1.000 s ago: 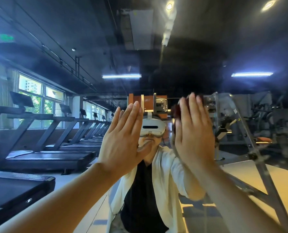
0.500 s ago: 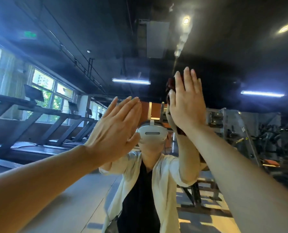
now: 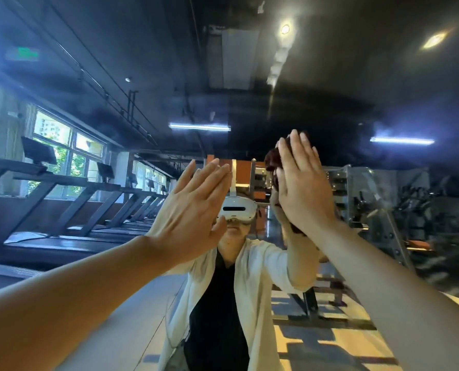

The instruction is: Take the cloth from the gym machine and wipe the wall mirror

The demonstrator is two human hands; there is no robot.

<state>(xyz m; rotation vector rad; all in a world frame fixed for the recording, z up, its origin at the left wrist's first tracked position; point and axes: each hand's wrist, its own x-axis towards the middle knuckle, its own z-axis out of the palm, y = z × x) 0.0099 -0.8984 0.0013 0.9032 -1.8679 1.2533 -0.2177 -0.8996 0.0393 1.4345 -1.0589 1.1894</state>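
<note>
Cloth (image 3: 272,159): dark maroon, crumpled, soft-piled; mostly hidden, only bunched edges show beyond the fingers and below the wrist of the right hand (image 3: 303,183). Right hand: fingers straight and together, palm pressing the cloth flat against the wall mirror (image 3: 249,76). Left hand (image 3: 189,212): fingers straight, palm toward the mirror, holding nothing, beside and lower than the right hand. Mirror: reflects treadmills (image 3: 62,199) and ceiling lights (image 3: 199,127).

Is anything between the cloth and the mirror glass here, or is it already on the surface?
Nothing visible stands between them. The right hand presses the dark red cloth flat against the wall mirror with straight fingers; the left hand is raised open beside it.
</note>
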